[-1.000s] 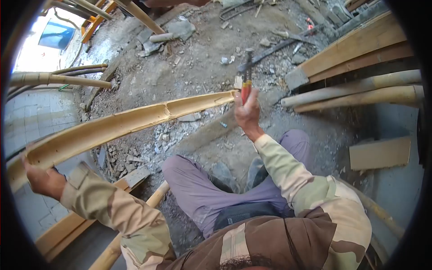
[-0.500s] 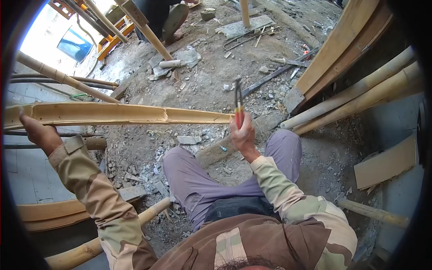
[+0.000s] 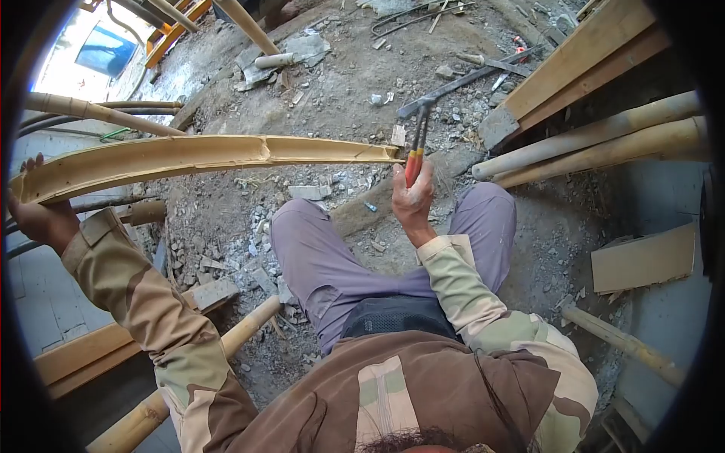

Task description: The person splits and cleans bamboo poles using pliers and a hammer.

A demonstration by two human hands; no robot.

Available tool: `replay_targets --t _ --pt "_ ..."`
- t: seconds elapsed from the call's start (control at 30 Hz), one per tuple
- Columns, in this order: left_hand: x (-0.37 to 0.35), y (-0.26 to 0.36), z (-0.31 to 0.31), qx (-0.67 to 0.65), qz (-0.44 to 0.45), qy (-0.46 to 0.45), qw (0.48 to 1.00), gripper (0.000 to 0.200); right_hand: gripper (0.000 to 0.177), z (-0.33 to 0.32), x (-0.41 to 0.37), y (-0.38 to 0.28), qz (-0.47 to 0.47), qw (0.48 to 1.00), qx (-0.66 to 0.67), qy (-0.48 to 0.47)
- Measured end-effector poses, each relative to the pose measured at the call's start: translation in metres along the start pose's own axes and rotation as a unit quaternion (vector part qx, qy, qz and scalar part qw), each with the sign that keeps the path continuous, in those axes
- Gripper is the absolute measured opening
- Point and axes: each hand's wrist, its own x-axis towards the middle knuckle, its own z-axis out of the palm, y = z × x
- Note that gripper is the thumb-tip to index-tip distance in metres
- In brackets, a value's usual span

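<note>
A long split bamboo piece [image 3: 189, 156], hollow side showing with a node ridge inside, stretches across in front of me. My left hand [image 3: 47, 219] is closed around its left end, fingertips showing over the far edge. In my right hand [image 3: 414, 198] is a pair of pliers [image 3: 414, 157] with red and yellow handles, its dark metal end pointing away from me. The narrow right tip of the bamboo lies right by my right thumb and the plier handles.
Rubble and chips cover the dirt ground [image 3: 347, 98]. A dark metal bar tool [image 3: 461, 84] lies ahead. Bamboo poles [image 3: 596, 136] and wooden boards [image 3: 581, 60] lean at the right. Another bamboo pole [image 3: 151, 411] passes beside my left arm. At upper left is a blue container [image 3: 106, 50].
The view has tilted down. My left hand has shifted left with its end of the bamboo, fingers now wrapped over the edge. The pliers have tipped slightly right.
</note>
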Motion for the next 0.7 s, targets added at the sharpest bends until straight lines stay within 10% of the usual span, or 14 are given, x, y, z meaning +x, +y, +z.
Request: replay_targets --t 0.2,0.3,0.53,0.6,0.67,0.7 --pt "0.016 -0.009 -0.012 0.017 0.021 -0.008 1.0 0.051 0.039 0.03 -0.012 0.032 0.063 0.998 -0.017 0.003" --pt "-0.021 0.009 0.016 0.019 0.022 0.006 1.0 0.053 0.048 0.045 -0.002 0.07 0.093 0.927 -0.167 -0.324" --pt "-0.004 0.001 0.004 0.033 0.032 -0.034 0.998 0.057 0.038 0.015 0.029 0.022 0.03 0.997 -0.012 0.069" --pt "-0.014 0.007 0.015 0.035 0.037 -0.016 0.999 0.057 0.041 0.019 0.011 0.032 0.08 0.996 -0.004 0.05" --pt "-0.02 0.011 0.022 0.038 0.038 0.002 0.999 0.056 0.044 0.038 -0.008 0.085 0.01 0.951 -0.153 -0.267" --pt "-0.022 0.012 0.022 0.041 0.035 0.006 0.999 0.056 0.046 0.04 -0.01 0.079 0.055 0.951 -0.144 -0.27"
